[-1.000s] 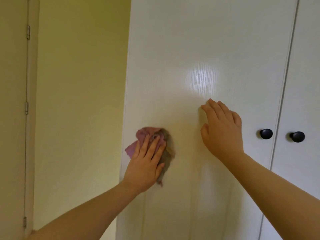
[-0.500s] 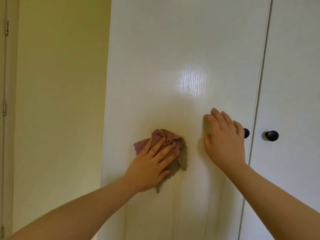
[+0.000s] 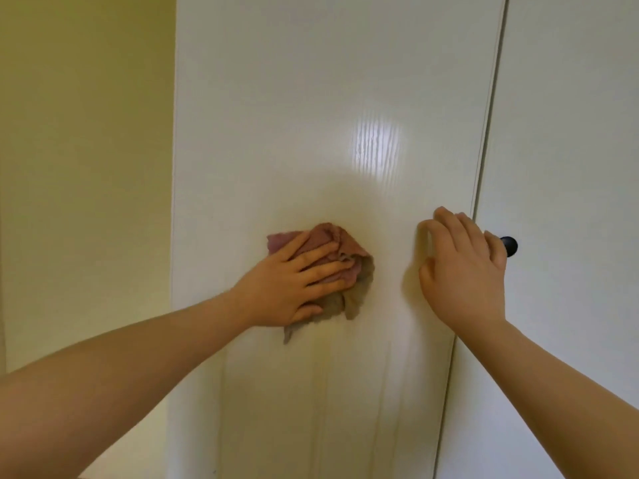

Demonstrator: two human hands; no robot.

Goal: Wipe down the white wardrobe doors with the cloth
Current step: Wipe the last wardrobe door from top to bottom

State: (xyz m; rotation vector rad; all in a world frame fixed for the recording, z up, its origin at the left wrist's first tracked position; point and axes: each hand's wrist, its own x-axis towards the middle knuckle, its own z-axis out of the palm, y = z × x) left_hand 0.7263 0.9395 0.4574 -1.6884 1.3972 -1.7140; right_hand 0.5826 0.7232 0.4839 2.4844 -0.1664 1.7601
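Pressing cloth point(image 3: 332, 243) flat, left hand point(image 3: 287, 288) fingers point(image 3: 321, 269) spread

Black knob point(image 3: 510, 245) half behind right hand point(image 3: 463, 271).

The white wardrobe door point(image 3: 311, 115) looks glossy, with a fine vertical wood-grain texture catching a bright reflection. The cloth point(image 3: 349, 271), below-left of that reflection, is soft, crumpled, frayed fabric. The dark knob point(image 3: 509, 246) looks smooth.
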